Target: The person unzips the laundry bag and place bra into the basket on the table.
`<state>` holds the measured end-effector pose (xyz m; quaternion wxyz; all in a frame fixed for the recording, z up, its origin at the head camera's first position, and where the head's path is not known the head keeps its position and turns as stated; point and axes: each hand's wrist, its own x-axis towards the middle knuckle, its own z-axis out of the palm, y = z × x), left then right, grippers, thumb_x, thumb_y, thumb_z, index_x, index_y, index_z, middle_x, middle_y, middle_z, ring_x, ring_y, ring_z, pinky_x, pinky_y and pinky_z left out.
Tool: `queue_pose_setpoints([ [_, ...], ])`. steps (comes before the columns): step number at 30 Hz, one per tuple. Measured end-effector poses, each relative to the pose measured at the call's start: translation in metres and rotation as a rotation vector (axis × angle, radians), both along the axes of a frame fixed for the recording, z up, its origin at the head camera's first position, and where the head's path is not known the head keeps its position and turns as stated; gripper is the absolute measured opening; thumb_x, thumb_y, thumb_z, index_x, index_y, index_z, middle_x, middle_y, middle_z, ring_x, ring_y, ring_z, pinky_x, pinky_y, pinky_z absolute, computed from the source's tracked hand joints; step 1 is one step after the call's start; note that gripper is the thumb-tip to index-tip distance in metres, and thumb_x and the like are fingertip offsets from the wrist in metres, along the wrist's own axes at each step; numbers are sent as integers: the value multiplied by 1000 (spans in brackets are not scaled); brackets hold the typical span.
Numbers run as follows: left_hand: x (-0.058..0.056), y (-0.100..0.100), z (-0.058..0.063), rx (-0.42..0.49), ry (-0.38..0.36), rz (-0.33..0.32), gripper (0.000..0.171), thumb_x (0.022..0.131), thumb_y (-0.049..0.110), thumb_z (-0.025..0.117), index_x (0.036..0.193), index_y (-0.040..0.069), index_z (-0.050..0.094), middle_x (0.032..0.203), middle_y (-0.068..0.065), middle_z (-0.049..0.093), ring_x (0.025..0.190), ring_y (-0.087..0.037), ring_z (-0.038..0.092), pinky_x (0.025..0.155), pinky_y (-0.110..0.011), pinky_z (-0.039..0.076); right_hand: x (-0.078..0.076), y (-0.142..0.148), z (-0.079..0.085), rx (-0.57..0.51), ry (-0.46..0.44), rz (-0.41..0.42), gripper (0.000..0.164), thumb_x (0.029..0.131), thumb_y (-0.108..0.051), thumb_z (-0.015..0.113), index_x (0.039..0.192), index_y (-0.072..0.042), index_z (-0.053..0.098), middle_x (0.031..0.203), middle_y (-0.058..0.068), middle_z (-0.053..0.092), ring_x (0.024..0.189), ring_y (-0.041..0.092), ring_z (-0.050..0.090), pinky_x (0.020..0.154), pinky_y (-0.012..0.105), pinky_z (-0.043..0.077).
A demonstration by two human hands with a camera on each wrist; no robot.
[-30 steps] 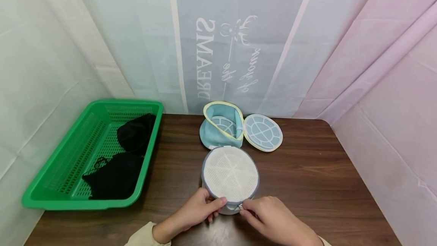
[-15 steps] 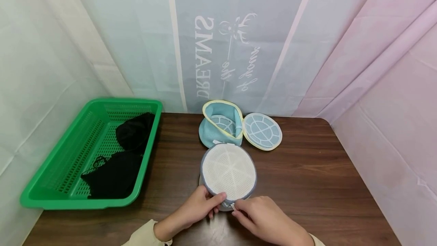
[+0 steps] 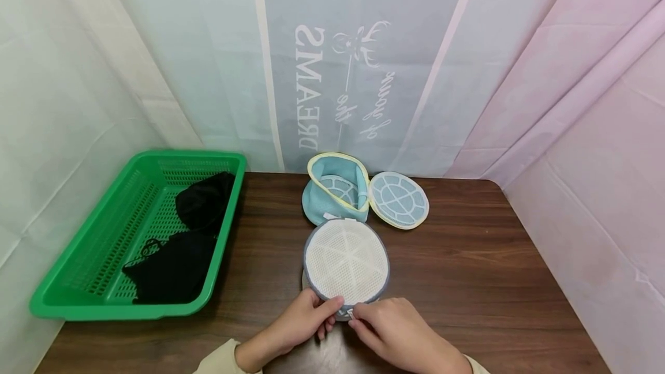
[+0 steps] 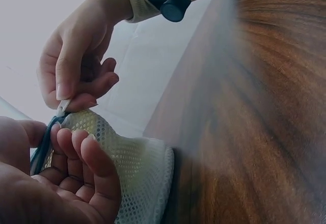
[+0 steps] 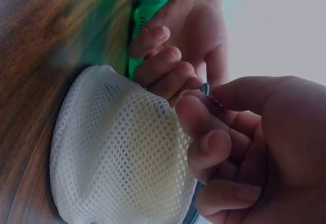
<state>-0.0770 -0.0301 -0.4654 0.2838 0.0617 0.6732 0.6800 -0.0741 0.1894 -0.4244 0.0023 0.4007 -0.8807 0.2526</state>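
Note:
A round white mesh laundry bag (image 3: 346, 261) with a blue-grey zipped rim stands on the brown table, its lid lying over the top. My left hand (image 3: 306, 317) holds the near rim, thumb on the lid edge and fingers curled below it. Just to the right, my right hand (image 3: 397, 331) pinches the white zipper pull (image 4: 63, 107) between thumb and forefinger. The two hands nearly meet at the zipper in the right wrist view. Something pale yellow shows faintly through the mesh side wall (image 5: 127, 152); most of the inside is hidden.
Behind the white bag stands a light blue mesh bag (image 3: 312, 204) with yellow trim, its round lid (image 3: 399, 201) flipped open to the right. A green plastic basket (image 3: 218, 258) at the left contains black fabric items (image 3: 174, 267). Curtains (image 3: 218, 62) enclose the table (image 3: 493, 281).
My right hand has moved a short way left along the rim with the zipper pull, closer to my left hand. The bag has shifted slightly left; my left hand keeps its hold.

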Motion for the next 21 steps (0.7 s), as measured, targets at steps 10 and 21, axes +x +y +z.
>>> queue_pose_setpoints([
  [10,2,-1,0,31,5,-9,39,105,24,57,78,-4,62,66,1,56,51,-6,47,48,-17,42,-1,-2,-3,-27,109,-35,41,88,-15,74,66,-28,42,60,-23,25,53,-13,19,45,7,18],
  [21,3,-2,0,18,17,-8,37,104,24,58,76,0,61,66,2,55,52,-5,46,48,-16,41,-1,-3,-6,-3,210,-63,42,82,-14,76,64,-28,41,58,-22,26,53,-12,19,46,9,16],
])
